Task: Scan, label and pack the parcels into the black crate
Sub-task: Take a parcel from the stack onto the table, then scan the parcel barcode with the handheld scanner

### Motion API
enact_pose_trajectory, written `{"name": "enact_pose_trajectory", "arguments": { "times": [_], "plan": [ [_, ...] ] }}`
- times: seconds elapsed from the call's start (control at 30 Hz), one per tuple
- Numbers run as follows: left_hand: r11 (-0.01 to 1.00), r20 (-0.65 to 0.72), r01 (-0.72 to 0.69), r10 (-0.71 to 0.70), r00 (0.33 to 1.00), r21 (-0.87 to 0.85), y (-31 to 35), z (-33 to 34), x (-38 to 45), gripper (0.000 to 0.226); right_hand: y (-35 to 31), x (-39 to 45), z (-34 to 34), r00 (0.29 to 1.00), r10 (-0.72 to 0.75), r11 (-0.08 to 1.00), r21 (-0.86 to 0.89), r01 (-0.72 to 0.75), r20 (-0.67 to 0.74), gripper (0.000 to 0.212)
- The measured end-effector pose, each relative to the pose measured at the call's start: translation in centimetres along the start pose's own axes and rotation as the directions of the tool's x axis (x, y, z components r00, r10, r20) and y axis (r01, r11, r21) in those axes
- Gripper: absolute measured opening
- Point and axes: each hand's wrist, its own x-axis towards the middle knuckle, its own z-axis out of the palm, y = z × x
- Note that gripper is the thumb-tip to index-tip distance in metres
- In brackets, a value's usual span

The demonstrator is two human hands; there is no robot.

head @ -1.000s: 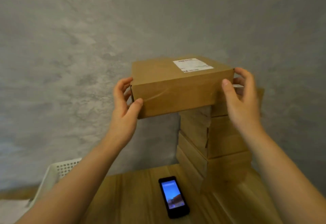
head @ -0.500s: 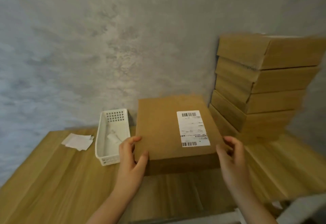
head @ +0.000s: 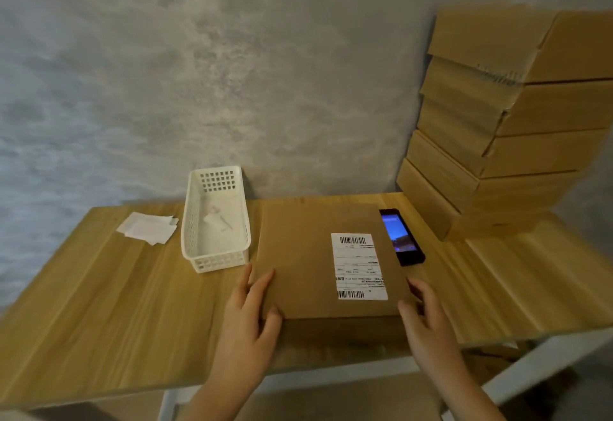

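Observation:
A flat brown cardboard parcel point(head: 298, 261) lies on the wooden table point(head: 99, 304), its white barcode label point(head: 360, 266) facing up. My left hand point(head: 247, 324) holds its near left corner, fingers on the top and thumb at the front. At the near right corner my right hand point(head: 428, 324) grips the side, thumb on the top edge. A black handheld scanner point(head: 399, 235) with a lit screen lies just right of the parcel. No black crate is in view.
Several more brown parcels point(head: 497, 128) are stacked at the back right against the grey wall. A white plastic basket point(head: 220, 261) stands left of the parcel, with white paper slips point(head: 147, 230) beyond it. The table's white frame shows below the front edge.
Both hands lifted the top parcel off the stack and brought it down and left. It now rests on the table beside the scanner.

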Motion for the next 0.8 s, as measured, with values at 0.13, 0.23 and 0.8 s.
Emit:
{"name": "enact_pose_trajectory", "arguments": {
  "times": [0.13,0.23,0.8],
  "plan": [
    [0.985,-0.013,-0.018,0.021,1.000,0.171,0.4,-0.7,0.1,0.063,-0.6,1.3,0.1,0.993,-0.071,0.996,-0.047,0.076,0.095,0.049],
    [0.975,-0.004,-0.074,0.076,0.997,0.209,0.4,-1.2,0.8,0.062,-0.7,2.4,0.7,0.983,-0.090,0.984,-0.139,0.112,0.160,0.040],
    [0.992,-0.224,0.035,-0.008,0.975,0.118,-4.0,-7.2,5.9,0.025,-5.4,9.0,3.4,0.880,-0.397,0.724,-0.500,0.474,0.260,0.038]
  ]
}}
